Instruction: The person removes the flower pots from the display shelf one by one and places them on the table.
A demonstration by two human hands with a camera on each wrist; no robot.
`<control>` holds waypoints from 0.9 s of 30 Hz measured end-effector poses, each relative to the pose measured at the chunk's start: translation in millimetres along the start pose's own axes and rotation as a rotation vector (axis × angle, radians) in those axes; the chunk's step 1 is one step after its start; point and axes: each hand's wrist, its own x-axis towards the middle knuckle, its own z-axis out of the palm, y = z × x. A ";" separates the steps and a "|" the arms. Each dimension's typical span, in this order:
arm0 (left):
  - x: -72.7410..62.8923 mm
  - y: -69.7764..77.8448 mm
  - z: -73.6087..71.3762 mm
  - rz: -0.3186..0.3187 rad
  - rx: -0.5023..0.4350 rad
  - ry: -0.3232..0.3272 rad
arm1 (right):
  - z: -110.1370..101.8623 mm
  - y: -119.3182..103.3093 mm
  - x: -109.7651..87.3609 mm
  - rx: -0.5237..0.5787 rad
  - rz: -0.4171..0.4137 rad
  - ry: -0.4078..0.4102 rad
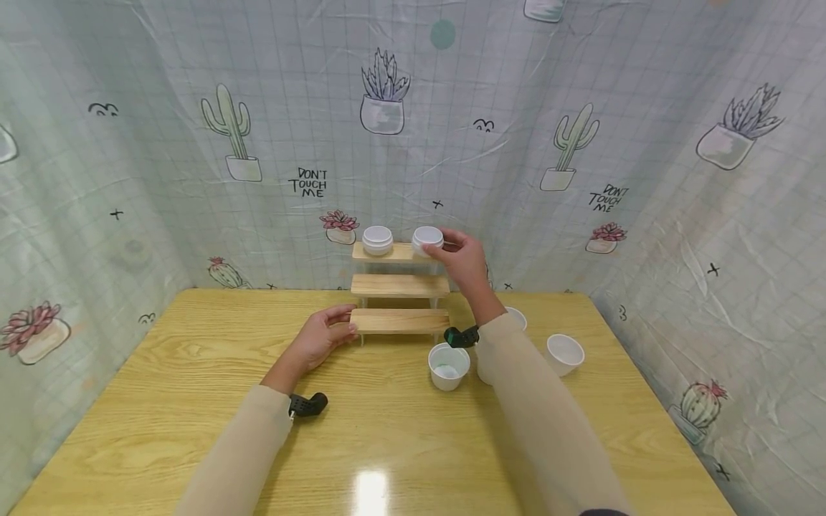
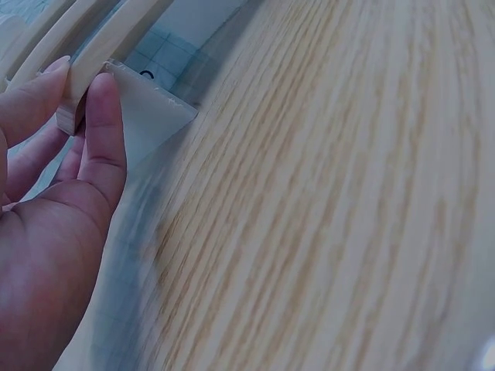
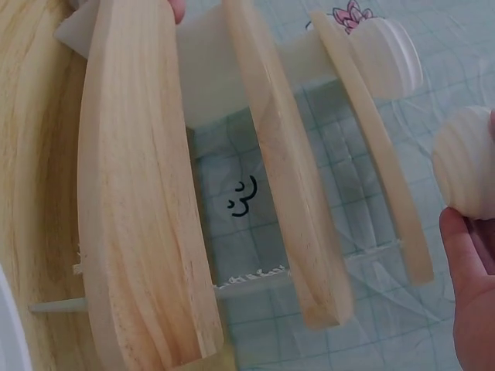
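A three-tier wooden stand (image 1: 400, 321) with stepped boards stands at the back of the table. My left hand (image 1: 316, 340) pinches the left end of its lowest board, thumb and fingertips on the wood in the left wrist view (image 2: 58, 178). At the right end of the top board, my right hand (image 1: 466, 261) grips a small round white pot (image 1: 426, 240) by its side. In the right wrist view this pot (image 3: 464, 162) appears a little apart from the top board (image 3: 379, 147). A similar white pot (image 1: 377, 241) sits on that board's left part.
Right of the stand, on the wooden table (image 1: 213, 373), stand more white containers: one pot (image 1: 448, 367) near the front, another (image 1: 565, 354) farther right, and others partly hidden by my right forearm. A patterned curtain (image 1: 297, 129) hangs behind the stand.
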 end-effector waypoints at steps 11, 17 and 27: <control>0.6 -0.3 -0.6 0.008 -0.006 -0.015 | 2.5 6.5 12.8 -0.036 0.025 0.024; -0.5 0.9 -0.4 0.001 -0.002 -0.007 | 3.5 5.7 15.5 -0.046 0.024 0.025; -1.6 1.3 0.3 0.006 0.011 -0.011 | 6.1 9.4 20.4 -0.086 0.019 0.033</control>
